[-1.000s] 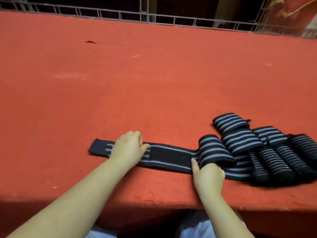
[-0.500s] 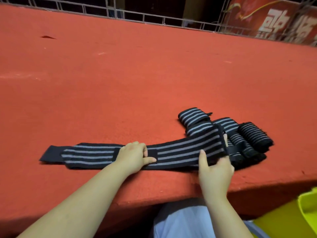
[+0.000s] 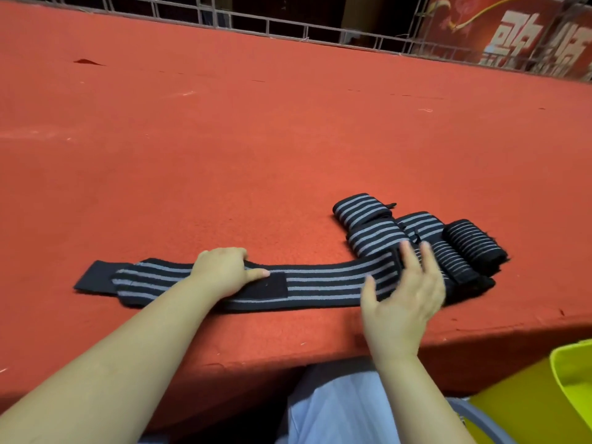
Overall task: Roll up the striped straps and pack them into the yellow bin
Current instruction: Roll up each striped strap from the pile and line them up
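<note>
Pressing down with curled fingers, the left hand (image 3: 224, 270) is pinning the unrolled strap (image 3: 320, 280) flat against the red counter (image 3: 224, 139), its thumb pointing right along the strap's upper edge just above a plain black patch (image 3: 266, 288) sewn onto the fabric. It is not gripping anything, only resting its weight on the cloth. Over to the right, the right hand (image 3: 405, 296) is hanging spread wide above the strap's far end, fingers fanned and slightly blurred, holding nothing; whether the fingertips are brushing the fabric I cannot tell. That strap is lying stretched out near the counter's front edge, black with pale grey stripes running its length, its left end finishing in a plain black tab (image 3: 96, 277) and its right end running in under the open hand toward a cluster of rolled straps (image 3: 416, 232). Those rolls are sitting packed together, touching one another, just beyond and to the right of the right hand, several striped bundles in all. Down at the lower right, below the counter's edge, a corner of the yellow bin (image 3: 567, 389) is showing, with no strap visible in the part of it that can be seen. Pale clothing (image 3: 336, 408) is showing between the two forearms, and a wire fence (image 3: 288, 24) is running along the counter's far side, with a red banner (image 3: 512, 33) behind it.
</note>
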